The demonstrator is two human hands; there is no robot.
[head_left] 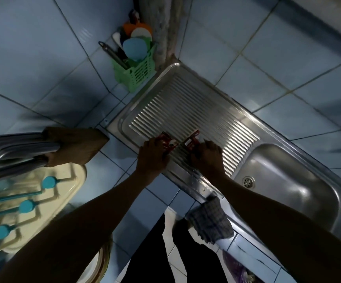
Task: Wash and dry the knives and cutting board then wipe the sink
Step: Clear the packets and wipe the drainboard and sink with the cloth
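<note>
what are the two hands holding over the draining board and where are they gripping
Each hand grips a small red object over the ribbed steel draining board: left hand one, right hand another. Both grip the near end; what the objects are cannot be told.

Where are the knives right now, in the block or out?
In the knife block: four knife handles stick out of its slots, left of the sink's drainboard.

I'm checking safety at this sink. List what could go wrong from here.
1. Both hands, left and right, grip small red items over the ribbed drainboard; its front edge looks wet, so one might slip.
2. The checked cloth hangs over the sink's front edge and could slide off.
3. Dim light makes the items hard to identify.
</note>
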